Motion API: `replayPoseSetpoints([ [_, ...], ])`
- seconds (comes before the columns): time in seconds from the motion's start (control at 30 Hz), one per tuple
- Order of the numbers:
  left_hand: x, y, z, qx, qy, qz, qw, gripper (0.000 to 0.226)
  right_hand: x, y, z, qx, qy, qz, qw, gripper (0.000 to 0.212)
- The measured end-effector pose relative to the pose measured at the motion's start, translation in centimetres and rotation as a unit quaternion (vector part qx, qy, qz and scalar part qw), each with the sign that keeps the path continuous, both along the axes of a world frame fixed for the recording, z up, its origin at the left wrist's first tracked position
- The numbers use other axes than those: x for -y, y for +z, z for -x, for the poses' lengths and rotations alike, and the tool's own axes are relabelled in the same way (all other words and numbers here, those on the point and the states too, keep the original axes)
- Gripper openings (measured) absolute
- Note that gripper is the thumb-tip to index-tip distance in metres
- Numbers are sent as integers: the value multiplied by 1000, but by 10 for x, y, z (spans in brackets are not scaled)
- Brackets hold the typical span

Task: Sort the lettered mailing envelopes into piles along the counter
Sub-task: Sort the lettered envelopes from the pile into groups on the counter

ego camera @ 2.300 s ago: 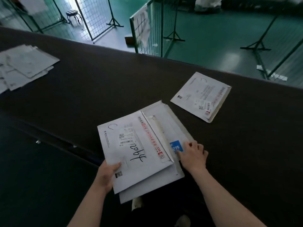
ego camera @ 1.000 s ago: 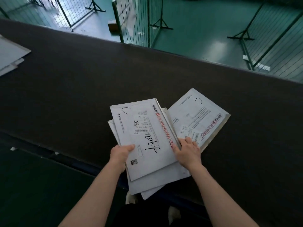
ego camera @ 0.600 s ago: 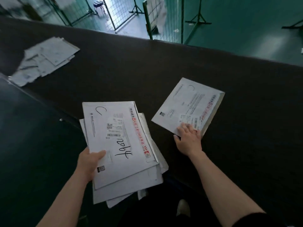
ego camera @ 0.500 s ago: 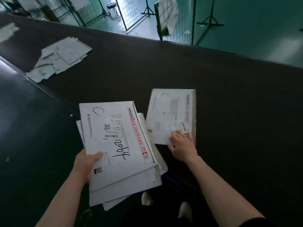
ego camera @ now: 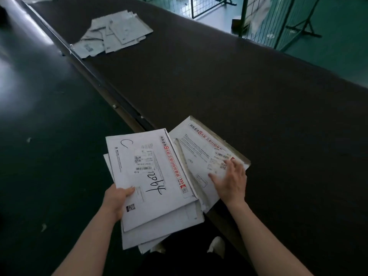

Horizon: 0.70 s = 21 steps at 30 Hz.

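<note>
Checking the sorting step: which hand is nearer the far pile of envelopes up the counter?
Left. The left hand grips the held stack, on the same side as the far pile. The right hand rests on the lone envelope, farther right.

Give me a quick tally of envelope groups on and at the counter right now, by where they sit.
Held stacks, gripped in the left hand, top envelope marked C: 1
Single envelopes flat on the counter under the right hand: 1
Loose far piles on the counter: 1
Total: 3 groups; envelopes per stack cannot be counted.
</note>
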<state>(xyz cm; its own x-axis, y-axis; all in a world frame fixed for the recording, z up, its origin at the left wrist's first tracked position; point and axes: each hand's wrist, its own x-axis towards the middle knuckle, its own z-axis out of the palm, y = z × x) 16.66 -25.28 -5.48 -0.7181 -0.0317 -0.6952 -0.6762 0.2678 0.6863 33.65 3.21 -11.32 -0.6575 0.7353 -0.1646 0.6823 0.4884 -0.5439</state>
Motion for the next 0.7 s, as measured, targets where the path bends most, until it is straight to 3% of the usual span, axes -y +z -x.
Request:
replayPoseSetpoints([
  [0.07, 8, -7, 7, 0, -6, -13, 1000, 29, 26, 6, -12, -48, -147, 88, 984, 38],
  [0.1, 11, -11, 11, 2, -10, -18, 1000, 30, 41, 6, -17, -47, -196, 149, 968, 36],
  [0.2, 24, -21, 28, 1, -24, -38, 999, 31, 80, -4, -27, 47, -223, 229, 946, 61],
  [0.27, 31, -28, 42, 4, -38, -50, 998, 35, 98, -15, -23, 94, -255, 287, 919, 65],
  [0.43, 56, -42, 87, 16, -83, -94, 992, 36, 119, -20, 12, -64, -484, 442, 753, 73],
  [0.53, 69, -47, 112, 24, -96, -107, 989, 39, 129, -12, 27, -150, -557, 454, 679, 81],
  [0.6, 78, -46, 128, 23, -104, -122, 987, 41, 137, -4, 41, -220, -600, 443, 628, 70],
  [0.7, 93, -49, 147, 23, -111, -143, 983, 39, 150, 11, 67, -262, -597, 410, 638, 36],
])
